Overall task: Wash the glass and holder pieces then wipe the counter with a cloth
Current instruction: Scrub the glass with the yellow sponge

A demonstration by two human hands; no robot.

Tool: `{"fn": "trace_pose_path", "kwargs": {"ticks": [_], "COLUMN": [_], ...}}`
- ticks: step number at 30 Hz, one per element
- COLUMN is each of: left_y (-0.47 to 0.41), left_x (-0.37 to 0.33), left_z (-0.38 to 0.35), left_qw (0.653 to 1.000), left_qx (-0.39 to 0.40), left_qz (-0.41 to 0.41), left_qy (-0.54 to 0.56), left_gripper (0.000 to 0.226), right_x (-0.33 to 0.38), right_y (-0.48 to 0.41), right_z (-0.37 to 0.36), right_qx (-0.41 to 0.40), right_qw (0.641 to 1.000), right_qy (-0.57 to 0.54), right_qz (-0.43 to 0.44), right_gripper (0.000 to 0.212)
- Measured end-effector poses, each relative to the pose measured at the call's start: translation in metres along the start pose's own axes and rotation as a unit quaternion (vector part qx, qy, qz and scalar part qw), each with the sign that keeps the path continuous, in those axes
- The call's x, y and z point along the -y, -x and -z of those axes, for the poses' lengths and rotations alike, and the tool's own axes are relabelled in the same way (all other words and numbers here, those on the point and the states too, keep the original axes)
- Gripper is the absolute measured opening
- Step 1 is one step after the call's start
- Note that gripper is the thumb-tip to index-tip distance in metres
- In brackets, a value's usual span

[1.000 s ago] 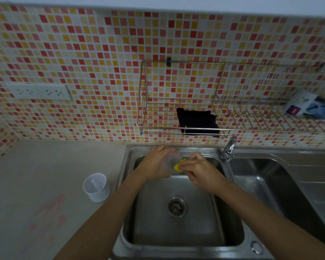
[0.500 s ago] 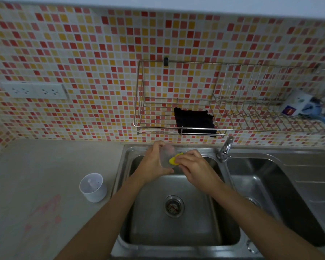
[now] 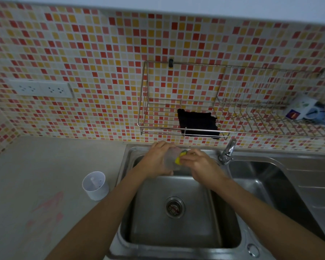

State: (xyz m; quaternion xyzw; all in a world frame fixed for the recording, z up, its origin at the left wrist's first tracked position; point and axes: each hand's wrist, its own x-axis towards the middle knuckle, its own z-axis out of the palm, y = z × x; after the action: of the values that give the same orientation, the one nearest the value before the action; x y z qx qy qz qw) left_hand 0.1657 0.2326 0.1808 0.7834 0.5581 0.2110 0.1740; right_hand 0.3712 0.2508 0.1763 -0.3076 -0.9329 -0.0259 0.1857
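Over the left basin of the stainless steel double sink point(image 3: 195, 239), seen from the head camera, the left hand point(image 3: 158, 160) wraps around a clear, thin-walled drinking glass point(image 3: 170, 159), fingers clenched about its body. The right hand point(image 3: 197, 164) pinches a small yellow sponge point(image 3: 179, 158) against the glass near its mouth. Wet and probably soapy, the glass looks light, stiff and breakable, and likely slippery; a full wrap around the middle seems safer than a hold on the rim. A white plastic cylindrical holder piece point(image 3: 95, 185) stands upright on the pale worktop point(image 3: 36, 166), left of the sink. A black cloth point(image 3: 197, 123) hangs on the wire wall rack point(image 3: 144, 102), apart from both hands.
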Motion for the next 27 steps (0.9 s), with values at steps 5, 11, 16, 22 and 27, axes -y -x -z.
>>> {"fn": "trace_pose_path", "kwargs": {"ticks": [5, 11, 16, 22, 27], "left_y": [0.003, 0.004, 0.007, 0.002, 0.002], "left_x": [0.005, 0.0, 0.009, 0.0, 0.01], "left_z": [-0.001, -0.001, -0.006, -0.006, -0.002], "left_qw": [0.999, 0.999, 0.999, 0.999, 0.999], "left_qx": [0.04, 0.032, 0.043, 0.047, 0.049], "left_qz": [0.012, 0.0, -0.002, -0.009, 0.004], "left_qy": [0.006, 0.014, -0.004, -0.011, 0.015], "left_gripper": [0.092, 0.09, 0.09, 0.089, 0.089], "right_x": [0.009, 0.001, 0.019, 0.003, 0.007], "right_y": [0.003, 0.0, 0.015, 0.004, 0.018], "right_z": [-0.012, -0.008, -0.016, -0.009, -0.01], "right_qx": [0.017, 0.012, 0.016, -0.007, 0.019], "right_qw": [0.997, 1.0, 0.99, 1.0, 0.995], "right_qy": [-0.07, 0.004, -0.132, -0.024, -0.097], "right_qz": [0.004, 0.005, -0.054, -0.003, -0.034], "right_gripper": [0.037, 0.043, 0.031, 0.046, 0.027]}}
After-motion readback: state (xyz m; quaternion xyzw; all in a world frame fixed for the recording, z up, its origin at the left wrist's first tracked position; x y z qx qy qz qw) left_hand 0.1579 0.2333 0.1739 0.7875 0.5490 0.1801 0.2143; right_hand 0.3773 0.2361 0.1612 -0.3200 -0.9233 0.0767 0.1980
